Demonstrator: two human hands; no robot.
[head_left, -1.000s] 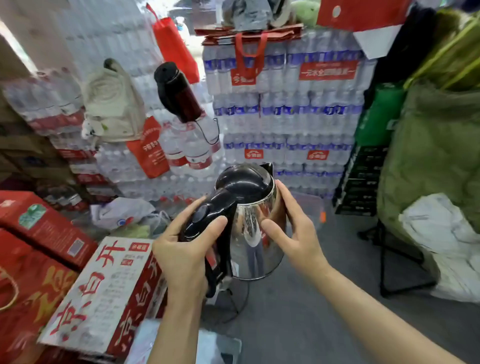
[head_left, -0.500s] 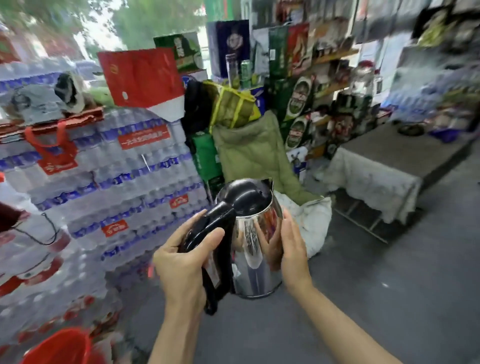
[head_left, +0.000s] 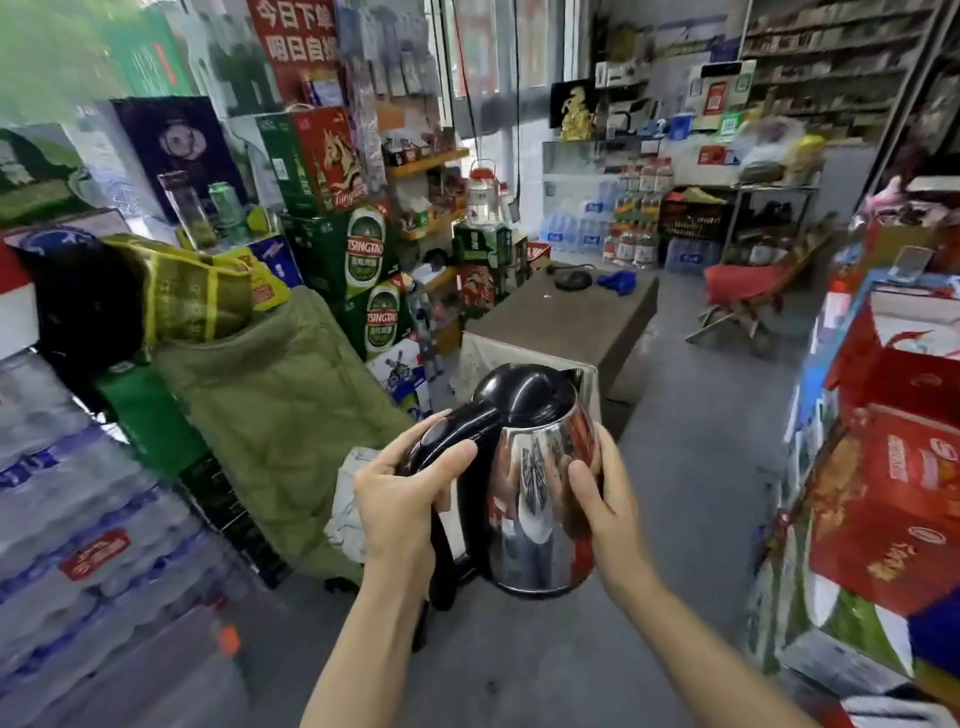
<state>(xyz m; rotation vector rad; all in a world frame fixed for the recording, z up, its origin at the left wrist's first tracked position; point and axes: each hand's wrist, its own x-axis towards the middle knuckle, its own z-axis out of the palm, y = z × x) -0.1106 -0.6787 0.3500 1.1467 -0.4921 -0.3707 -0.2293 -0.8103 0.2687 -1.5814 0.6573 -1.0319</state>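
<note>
crowded shop aisle. kettle held above the floor: left hand fingers grip its handle, right hand flat on its steel side. risk: slick steel sliding off that palm.

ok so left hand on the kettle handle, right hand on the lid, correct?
Not quite. The left hand does grip the handle, but the right hand rests against the side of the steel body, below the lid, not on it. The head view shows this.
</note>
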